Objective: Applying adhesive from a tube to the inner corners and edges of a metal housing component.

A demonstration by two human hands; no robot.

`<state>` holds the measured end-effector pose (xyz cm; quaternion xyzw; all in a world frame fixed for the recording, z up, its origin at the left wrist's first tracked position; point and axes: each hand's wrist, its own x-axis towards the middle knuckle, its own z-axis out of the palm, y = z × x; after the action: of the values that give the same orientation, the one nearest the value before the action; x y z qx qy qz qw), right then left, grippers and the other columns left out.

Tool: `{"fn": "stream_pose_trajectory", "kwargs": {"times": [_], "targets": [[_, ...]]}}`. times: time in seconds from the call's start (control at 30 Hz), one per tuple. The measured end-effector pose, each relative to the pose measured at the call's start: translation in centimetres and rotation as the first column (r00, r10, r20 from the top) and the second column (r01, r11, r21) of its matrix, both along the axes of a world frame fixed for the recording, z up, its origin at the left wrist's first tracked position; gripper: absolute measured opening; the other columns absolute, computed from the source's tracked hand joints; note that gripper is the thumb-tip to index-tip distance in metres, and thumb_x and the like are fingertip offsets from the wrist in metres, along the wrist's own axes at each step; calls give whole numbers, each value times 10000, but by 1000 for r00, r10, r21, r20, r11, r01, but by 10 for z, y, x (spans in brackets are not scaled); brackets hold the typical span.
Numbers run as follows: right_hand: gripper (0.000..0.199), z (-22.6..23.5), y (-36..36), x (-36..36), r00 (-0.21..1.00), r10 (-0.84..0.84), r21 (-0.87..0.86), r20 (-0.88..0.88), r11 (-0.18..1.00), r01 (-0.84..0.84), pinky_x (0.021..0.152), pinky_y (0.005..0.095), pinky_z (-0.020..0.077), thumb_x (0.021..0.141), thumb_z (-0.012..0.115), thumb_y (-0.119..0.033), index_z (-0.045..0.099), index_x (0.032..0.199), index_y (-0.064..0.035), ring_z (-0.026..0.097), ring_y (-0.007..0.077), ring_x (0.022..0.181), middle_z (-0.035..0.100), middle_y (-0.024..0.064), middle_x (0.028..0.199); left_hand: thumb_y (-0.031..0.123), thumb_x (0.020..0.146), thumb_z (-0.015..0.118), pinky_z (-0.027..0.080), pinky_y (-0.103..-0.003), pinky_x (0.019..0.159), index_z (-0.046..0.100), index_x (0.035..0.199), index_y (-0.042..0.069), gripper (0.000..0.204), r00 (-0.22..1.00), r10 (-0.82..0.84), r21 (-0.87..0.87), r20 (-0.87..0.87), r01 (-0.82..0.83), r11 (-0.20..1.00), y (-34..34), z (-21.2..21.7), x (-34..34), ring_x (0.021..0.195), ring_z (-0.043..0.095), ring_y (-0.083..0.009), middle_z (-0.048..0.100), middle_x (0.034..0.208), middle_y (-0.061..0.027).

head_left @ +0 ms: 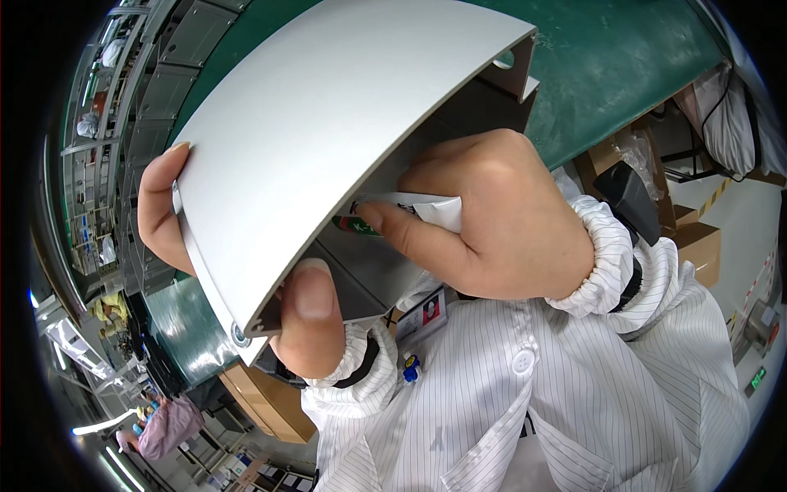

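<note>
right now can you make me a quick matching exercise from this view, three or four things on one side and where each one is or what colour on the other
Things:
1. curved grey panel
2. white tube
3. green work surface
4. brown cardboard boxes

Place or state:
a. pinched in the right hand
b. on the floor at the right
c. gripped at its lower end by the left hand
d. lying behind the panel

Pairs: 1-c, 2-a, 3-d, 4-b

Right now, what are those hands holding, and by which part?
Left hand grips the curved grey panel at its near end. Right hand pinches a white marker by its barrel.
</note>
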<state>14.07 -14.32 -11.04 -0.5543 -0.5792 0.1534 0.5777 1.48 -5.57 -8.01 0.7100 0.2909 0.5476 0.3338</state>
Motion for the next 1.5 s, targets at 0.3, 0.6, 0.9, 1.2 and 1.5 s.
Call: {"fn": "stream_pose_trajectory", "kwargs": {"times": [0.3, 0.6, 0.9, 1.2, 1.5], "targets": [[178, -3, -3, 6, 1000, -17, -11, 6, 1000, 17, 480, 371, 467, 807, 696, -132, 702, 751, 38, 630, 329, 540, 642, 196, 650, 425, 630, 683, 459, -396, 996, 366, 1307, -28, 874, 1000, 6, -6, -13, -7, 1000, 0, 2, -1, 1098, 571, -314, 518, 1163, -195], [214, -2, -5, 9, 999, -29, -75, 19, 997, 30, 462, 369, 424, 819, 691, -140, 667, 690, 29, 579, 316, 496, 593, 162, 571, 420, 624, 679, 465, -395, 991, 360, 1309, -41, 885, 1000, 18, 10, -3, -18, 1000, 2, 1, 2, 1078, 582, -317, 523, 1151, -193], [190, -4, -5, 12, 1000, -25, -92, 16, 995, 26, 479, 362, 440, 842, 669, -139, 714, 821, 45, 604, 310, 519, 639, 185, 636, 418, 605, 674, 461, -390, 996, 364, 1314, -29, 893, 998, 55, 10, -15, -55, 998, -1, 2, 6, 1095, 568, -309, 514, 1146, -177], [190, -3, -7, 13, 1000, -6, -118, 6, 993, 6, 477, 351, 451, 849, 666, -133, 715, 833, 51, 617, 289, 515, 645, 182, 639, 418, 608, 676, 452, -379, 1015, 353, 1323, -22, 900, 995, 76, 9, -65, -75, 997, -2, 4, 4, 1110, 560, -299, 503, 1164, -176], [199, -4, -7, 14, 999, -23, -93, 24, 995, 25, 465, 349, 440, 846, 669, -132, 704, 790, 56, 604, 288, 495, 633, 176, 609, 426, 616, 694, 440, -381, 1029, 347, 1320, -20, 903, 995, 68, 20, -70, -67, 998, -3, 4, 4, 1114, 556, -301, 499, 1163, -181]]}}
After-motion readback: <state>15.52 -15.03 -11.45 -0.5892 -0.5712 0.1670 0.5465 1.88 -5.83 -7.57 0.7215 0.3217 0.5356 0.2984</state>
